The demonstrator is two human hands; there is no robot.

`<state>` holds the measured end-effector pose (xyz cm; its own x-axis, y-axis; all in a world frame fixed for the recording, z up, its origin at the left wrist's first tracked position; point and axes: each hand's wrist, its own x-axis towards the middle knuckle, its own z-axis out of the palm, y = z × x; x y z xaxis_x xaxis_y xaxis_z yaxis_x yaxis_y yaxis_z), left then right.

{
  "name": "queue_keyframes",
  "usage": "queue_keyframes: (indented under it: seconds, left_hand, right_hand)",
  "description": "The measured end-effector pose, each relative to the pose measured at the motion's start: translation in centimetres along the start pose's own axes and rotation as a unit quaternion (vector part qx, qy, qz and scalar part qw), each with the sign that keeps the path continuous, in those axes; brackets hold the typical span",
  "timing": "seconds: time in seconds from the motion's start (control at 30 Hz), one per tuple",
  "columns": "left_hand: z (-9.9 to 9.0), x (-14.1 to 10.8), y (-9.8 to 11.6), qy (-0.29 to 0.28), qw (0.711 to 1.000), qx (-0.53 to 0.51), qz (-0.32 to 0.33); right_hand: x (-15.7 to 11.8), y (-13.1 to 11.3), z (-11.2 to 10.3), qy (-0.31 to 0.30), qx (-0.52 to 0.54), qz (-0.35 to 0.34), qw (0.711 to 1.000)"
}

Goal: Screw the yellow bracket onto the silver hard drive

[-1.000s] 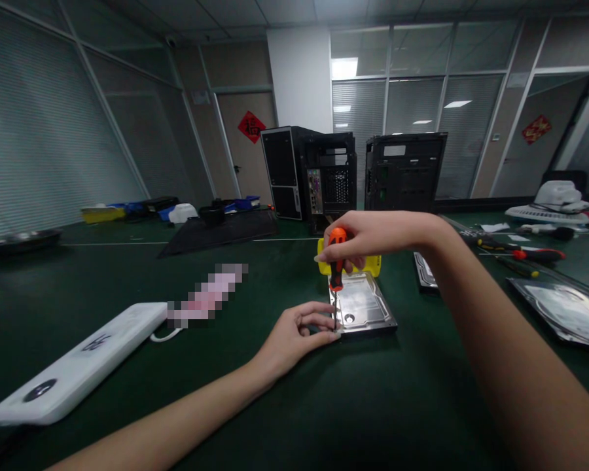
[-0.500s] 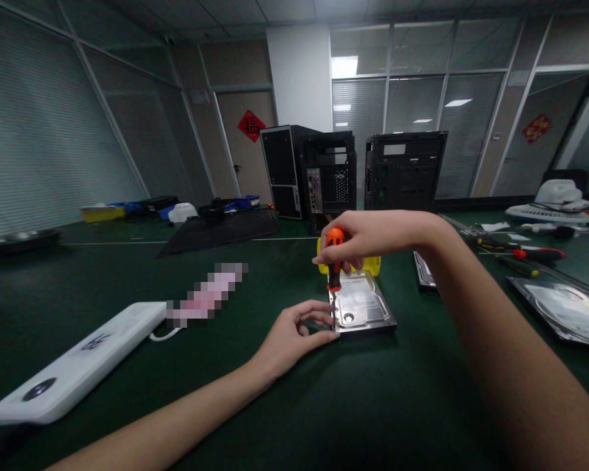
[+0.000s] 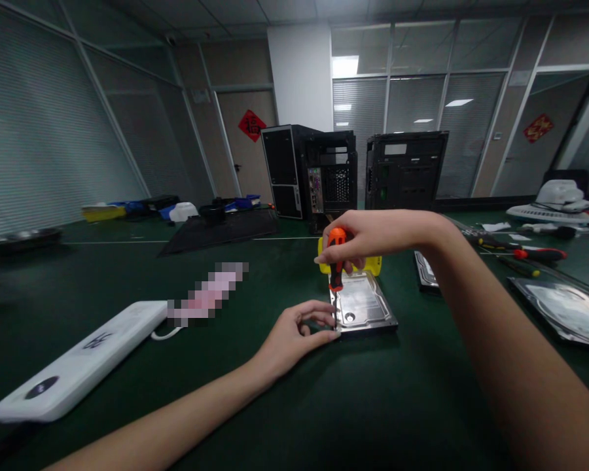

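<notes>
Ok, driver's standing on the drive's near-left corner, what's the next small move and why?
Probably turn the screwdriver in place: the right hand grips its handle upright, its tip sits at the hard drive corner, and the left hand steadies that corner.

So the hard drive (image 3: 363,306) lies flat on the table (image 3: 255,405), dead centre; a bin (image 3: 370,265) sits right behind it; two computer cases (image 3: 353,171) stand further back; a power strip (image 3: 78,366) lies off to the left; screwdrivers (image 3: 530,254) and another drive (image 3: 567,313) lie to the right.
</notes>
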<state>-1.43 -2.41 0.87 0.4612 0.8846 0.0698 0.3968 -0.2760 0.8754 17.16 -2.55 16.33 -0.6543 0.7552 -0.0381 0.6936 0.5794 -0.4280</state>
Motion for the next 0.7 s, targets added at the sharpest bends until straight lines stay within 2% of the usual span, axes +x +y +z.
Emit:
queue_keyframes:
  seconds: [0.7]
  left_hand:
    - [0.04, 0.02, 0.19, 0.0, 1.0, 0.013, -0.013]
  right_hand:
    - [0.07, -0.25, -0.01, 0.007, 0.011, 0.009, 1.0]
